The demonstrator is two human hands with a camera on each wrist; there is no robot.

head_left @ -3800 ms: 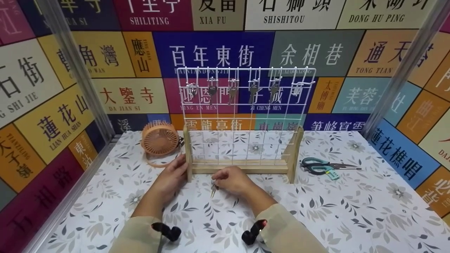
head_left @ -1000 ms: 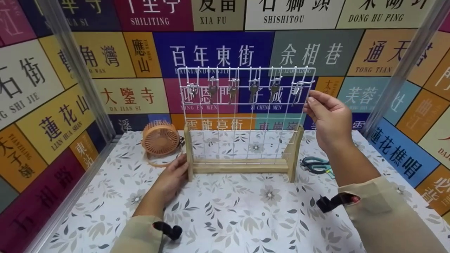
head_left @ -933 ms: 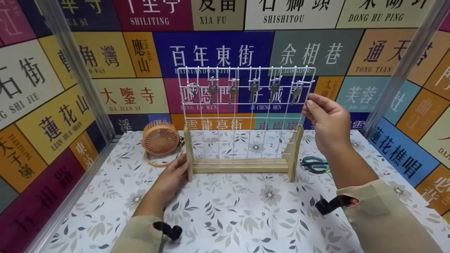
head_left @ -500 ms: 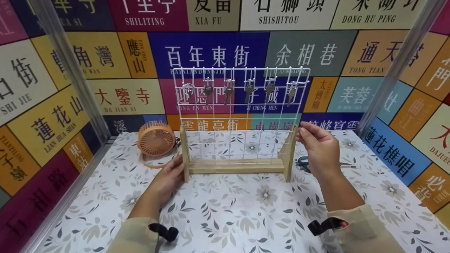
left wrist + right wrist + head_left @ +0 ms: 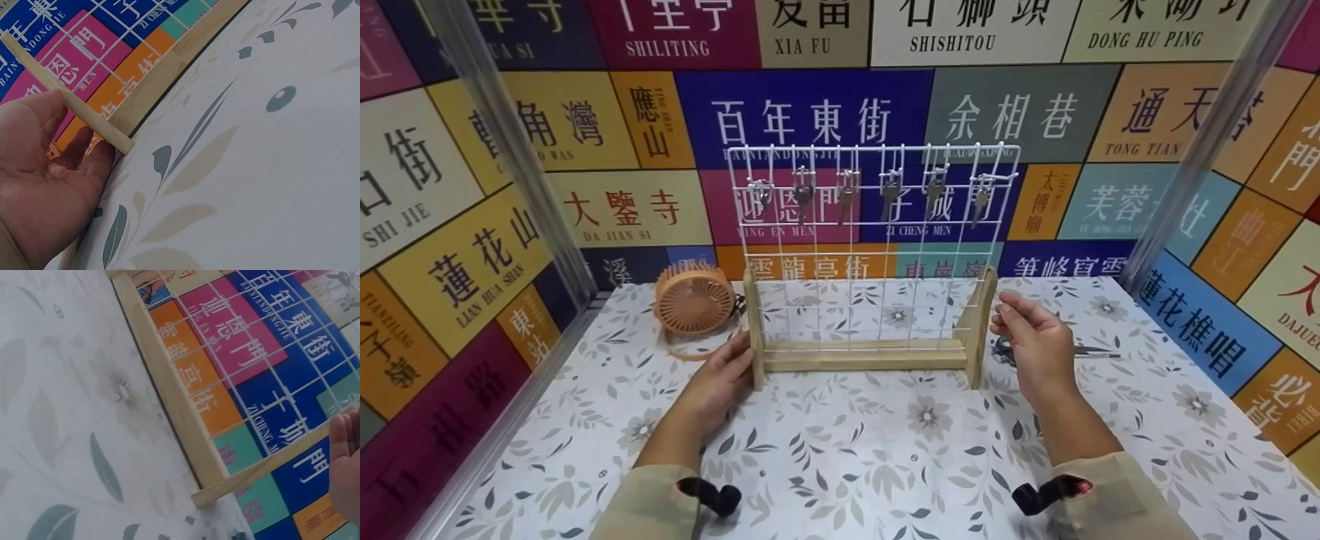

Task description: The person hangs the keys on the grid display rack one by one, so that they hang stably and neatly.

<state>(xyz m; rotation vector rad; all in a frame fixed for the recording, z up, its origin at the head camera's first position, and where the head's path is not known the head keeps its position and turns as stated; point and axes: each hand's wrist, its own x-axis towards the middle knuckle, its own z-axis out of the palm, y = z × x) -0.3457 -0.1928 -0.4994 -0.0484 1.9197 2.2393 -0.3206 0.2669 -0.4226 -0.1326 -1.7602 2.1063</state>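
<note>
Head view
Rack [image 5: 859,352]: upright wire grid on a wooden base; long axis runs left to right before me.
Keys [image 5: 889,191]: six hang along the top row of the rack.
My left hand [image 5: 718,377]: straight fingers rest against the rack's left post.
My right hand [image 5: 1030,341]: just right of the rack's right post, fingers loose, holding nothing, apart from the wood.
Fan [image 5: 693,300]: left of the rack.
Scissors [image 5: 1091,351]: right of the rack, behind my right hand.

Left wrist view
Left post [image 5: 67,100]: against my open palm.

Right wrist view
Fingertips [image 5: 346,467]: beside the rack's right post [image 5: 261,467], empty.
</note>
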